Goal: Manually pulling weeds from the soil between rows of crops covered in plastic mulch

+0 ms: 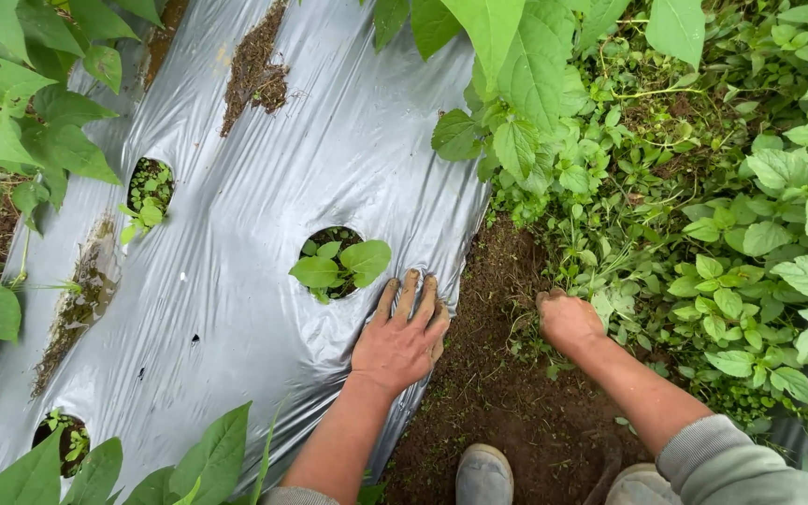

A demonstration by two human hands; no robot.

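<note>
My left hand (pixel 402 337) lies flat, fingers together, on the silver plastic mulch sheet (pixel 236 281) near its right edge. It rests just below a round hole where a small green seedling (pixel 339 265) grows. My right hand (pixel 568 320) is closed into a fist at the border of bare soil (pixel 497 393) and low weeds (pixel 647 243); its fingers are buried among the stems, so what it grips is hidden. Both hands are soiled.
More planting holes with seedlings sit at the left (pixel 149 187) and lower left (pixel 63 438). Soil clumps (pixel 254 65) lie on the sheet. Large-leaved plants (pixel 21 122) border the left side. My shoe (pixel 483 475) stands on the dirt path.
</note>
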